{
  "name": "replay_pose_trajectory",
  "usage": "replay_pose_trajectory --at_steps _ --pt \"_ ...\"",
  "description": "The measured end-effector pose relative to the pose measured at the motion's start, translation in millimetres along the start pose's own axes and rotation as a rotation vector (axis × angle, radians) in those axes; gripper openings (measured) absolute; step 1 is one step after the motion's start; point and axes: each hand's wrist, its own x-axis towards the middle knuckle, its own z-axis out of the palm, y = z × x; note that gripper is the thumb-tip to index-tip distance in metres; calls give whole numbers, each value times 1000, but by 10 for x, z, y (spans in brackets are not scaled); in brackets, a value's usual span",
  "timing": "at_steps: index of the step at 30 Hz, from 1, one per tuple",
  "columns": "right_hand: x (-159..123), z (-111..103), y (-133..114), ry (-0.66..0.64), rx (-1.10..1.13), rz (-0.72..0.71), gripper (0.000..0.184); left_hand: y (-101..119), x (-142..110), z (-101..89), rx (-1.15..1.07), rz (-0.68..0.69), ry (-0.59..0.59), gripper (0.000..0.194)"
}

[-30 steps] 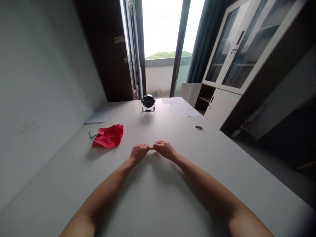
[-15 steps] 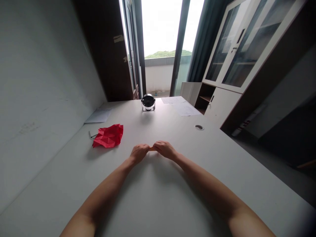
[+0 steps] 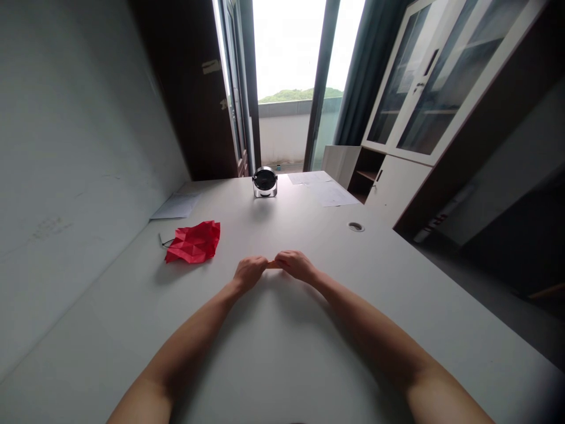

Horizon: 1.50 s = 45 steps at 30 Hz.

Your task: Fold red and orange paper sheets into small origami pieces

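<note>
My left hand (image 3: 251,272) and my right hand (image 3: 296,265) are closed close together over the middle of the white table (image 3: 282,341). Between them shows a short, narrow orange strip (image 3: 274,265), each hand gripping one end. Most of the strip is hidden by my fingers, so its full shape and material cannot be made out. Left of my left hand, apart from it, lies a creased red sheet (image 3: 194,242), apparently folded paper, with a thin dark cord and a small light stick at its left edge.
A round black device on a metal stand (image 3: 265,181) is at the table's far end. Papers (image 3: 334,194) lie at the far right, another sheet (image 3: 175,206) by the left wall. A round cable hole (image 3: 355,227) is near the right edge. Cabinets (image 3: 410,88) stand beyond.
My hands have drawn very slightly apart, so a little more of the orange strip shows between them. Other things lie as before.
</note>
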Motion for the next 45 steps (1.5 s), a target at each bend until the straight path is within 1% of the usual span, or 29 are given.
replay_pose_trajectory --at_steps 4,6,8,13,19,22,24,27,29,31,32,34,36,37,39,41,43,45 --pt "-34 -32 106 31 14 63 15 -22 0 -6 -70 -81 41 36" --pt "-44 -39 120 56 37 87 15 -30 0 -2 -112 -96 54 36" --pt "-45 -36 103 66 81 86 13 -40 0 6 -153 -94 67 36" --pt "-22 -12 29 30 170 80 7 -71 5 22 -239 -84 71 36" --pt "3 -58 38 68 110 97 10 -90 12 35 -221 -74 85 30" --pt "-3 -94 42 90 118 92 16 -101 12 42 -184 -74 102 28" --pt "-12 -97 53 100 176 116 21 -115 12 45 -168 -88 116 26" --pt "-15 -57 119 112 365 182 30 -146 13 38 -168 -141 107 25" --pt "-8 -23 201 136 505 217 35 -171 12 27 -182 -178 90 27" --pt "-4 -21 313 188 572 255 38 -196 8 16 -199 -207 94 28" --pt "-9 -42 377 223 558 280 38 -208 7 13 -206 -222 105 28" --pt "-42 -128 519 319 416 353 37 -230 4 14 -212 -253 120 28" --pt "-109 -252 670 418 140 460 35 -245 4 24 -214 -275 117 28" --pt "-150 -313 744 435 -8 512 35 -250 5 31 -214 -280 115 28" --pt "-234 -408 877 405 -252 649 37 -256 7 48 -215 -278 118 28" --pt "-301 -447 976 329 -386 738 37 -259 9 63 -215 -271 127 27" --pt "-333 -435 1028 265 -466 774 35 -262 9 73 -216 -266 136 27" --pt "-332 -396 1035 235 -504 787 33 -264 9 76 -218 -262 134 27"
